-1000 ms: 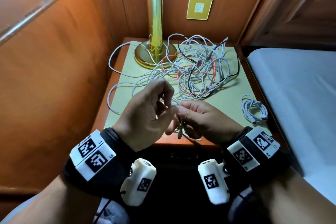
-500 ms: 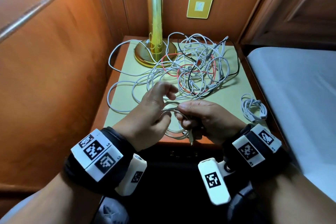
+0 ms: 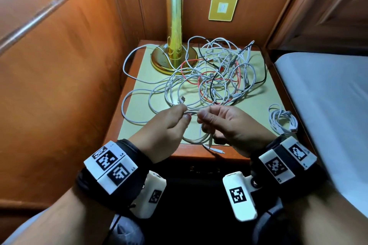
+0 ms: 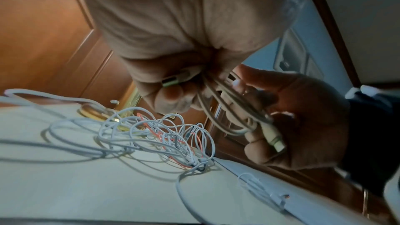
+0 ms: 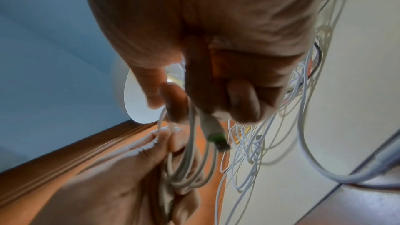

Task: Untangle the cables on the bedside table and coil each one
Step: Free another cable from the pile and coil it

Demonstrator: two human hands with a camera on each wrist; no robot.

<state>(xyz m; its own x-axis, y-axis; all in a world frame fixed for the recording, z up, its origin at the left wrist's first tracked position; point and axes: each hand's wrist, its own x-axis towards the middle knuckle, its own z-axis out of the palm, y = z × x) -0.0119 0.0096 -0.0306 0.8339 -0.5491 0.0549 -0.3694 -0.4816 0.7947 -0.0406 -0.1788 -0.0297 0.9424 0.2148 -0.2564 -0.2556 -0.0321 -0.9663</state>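
Pinching one white cable (image 3: 192,113) between them in the head view, the left hand (image 3: 165,127) and right hand (image 3: 231,125) sit close together, fingertips nearly meeting; several loops of it hang below the right hand, with a plug lying on the tabletop (image 3: 139,93) edge. Beyond the hands lies the tangled pile (image 3: 215,77) of white, red and black cables, reaching the brass lamp (image 3: 175,26). Off to the right of the right hand rests a coiled white cable (image 3: 282,119), apart from the pile, beside the bed (image 3: 328,93)

From the left wrist, the left hand (image 4: 173,44) has its fingers curled on a strand and a plug, while the right hand (image 4: 298,122) clamps a bunch of loops (image 4: 229,114) and another plug. The pile (image 4: 160,136) lies past them

From the right wrist, the right hand (image 5: 216,57) grips the loops (image 5: 190,160) and a plug with a green band; the left hand (image 5: 129,177) below pinches the same strands
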